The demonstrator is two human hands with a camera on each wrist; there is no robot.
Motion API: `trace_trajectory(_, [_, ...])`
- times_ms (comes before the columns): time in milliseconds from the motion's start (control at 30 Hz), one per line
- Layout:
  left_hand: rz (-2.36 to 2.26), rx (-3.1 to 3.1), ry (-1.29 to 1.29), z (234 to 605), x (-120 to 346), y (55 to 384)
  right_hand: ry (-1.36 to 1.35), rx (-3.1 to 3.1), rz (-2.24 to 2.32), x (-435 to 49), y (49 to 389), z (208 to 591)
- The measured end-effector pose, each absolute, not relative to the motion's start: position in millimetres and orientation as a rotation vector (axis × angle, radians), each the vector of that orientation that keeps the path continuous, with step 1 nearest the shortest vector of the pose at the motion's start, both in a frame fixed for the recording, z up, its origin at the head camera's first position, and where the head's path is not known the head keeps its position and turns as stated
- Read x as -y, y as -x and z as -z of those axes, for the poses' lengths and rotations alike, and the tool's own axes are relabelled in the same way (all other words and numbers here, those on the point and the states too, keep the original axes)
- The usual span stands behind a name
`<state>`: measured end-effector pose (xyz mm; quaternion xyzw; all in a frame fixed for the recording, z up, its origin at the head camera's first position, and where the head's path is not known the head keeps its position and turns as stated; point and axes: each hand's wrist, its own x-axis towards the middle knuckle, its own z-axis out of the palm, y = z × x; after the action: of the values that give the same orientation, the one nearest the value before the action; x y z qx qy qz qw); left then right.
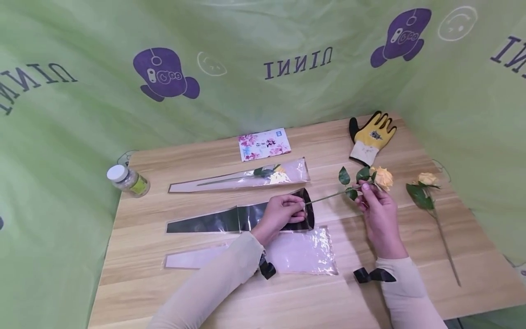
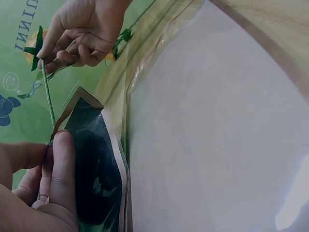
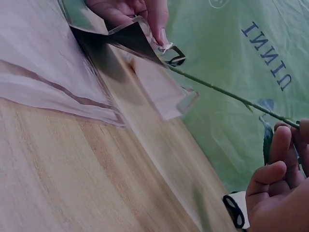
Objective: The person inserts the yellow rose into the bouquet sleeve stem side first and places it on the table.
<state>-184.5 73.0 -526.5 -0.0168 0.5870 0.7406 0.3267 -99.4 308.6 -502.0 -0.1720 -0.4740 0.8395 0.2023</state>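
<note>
My right hand [image 1: 380, 214] pinches a peach rose [image 1: 384, 178] by its stem, just below the bloom and among the green leaves. Its stem runs left to the open mouth of a black flower sleeve [image 1: 218, 221], a long tapered bag lying on the table. At that mouth, my left hand [image 1: 281, 214] pinches the sleeve's edge between thumb and fingers. In the left wrist view the stem meets the rim of the black sleeve [image 2: 96, 169] right at the fingertips; its lower end is hidden there. The right wrist view shows the bare stem [image 3: 222, 91] stretched between both hands.
Behind the black sleeve lies a clear sleeve [image 1: 293, 171] with a rose inside; in front lies another pale sleeve [image 1: 304, 256]. A loose rose [image 1: 427, 179] rests at the right. A yellow glove [image 1: 376, 132], a floral packet [image 1: 265, 144] and a lidded jar [image 1: 129, 180] stand farther out.
</note>
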Motion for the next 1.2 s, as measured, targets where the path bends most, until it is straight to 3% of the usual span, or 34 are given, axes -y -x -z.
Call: trace_trajectory(1200, [-1.958,-1.583,-0.013,511.8,-70.9,189.2,0.388,1.515,-2.381,-277.8,98.5,512.4])
